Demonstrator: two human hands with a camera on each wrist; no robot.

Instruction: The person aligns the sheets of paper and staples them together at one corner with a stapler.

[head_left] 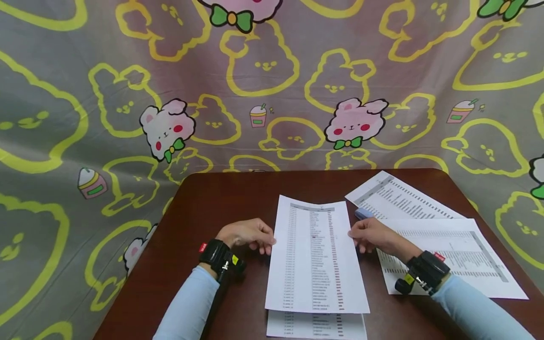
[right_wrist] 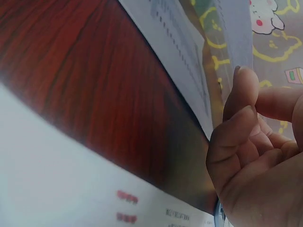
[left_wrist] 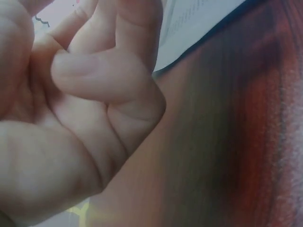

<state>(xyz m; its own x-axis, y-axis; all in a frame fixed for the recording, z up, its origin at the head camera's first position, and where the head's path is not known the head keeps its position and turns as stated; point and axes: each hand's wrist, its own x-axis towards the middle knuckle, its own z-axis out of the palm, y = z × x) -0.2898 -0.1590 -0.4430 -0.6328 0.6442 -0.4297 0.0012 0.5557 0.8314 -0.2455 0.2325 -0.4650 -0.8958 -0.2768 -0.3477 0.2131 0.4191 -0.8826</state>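
Note:
A printed sheet of paper, with a grey header band and columns of small text, is held by its two side edges in the head view. My left hand pinches its left edge, fingers curled, as the left wrist view also shows. On the opposite edge, my right hand grips the paper between thumb and fingers; the right wrist view shows the sheet's edge at the fingertips. Beneath the held sheet, the bottom of another printed sheet sticks out. The small print is too blurred to read.
Two more printed sheets lie overlapping on the right: an upper one turned at a slant and a nearer one under my right forearm. A blue object, partly hidden, lies beside my right hand. The dark brown table meets a patterned curtain.

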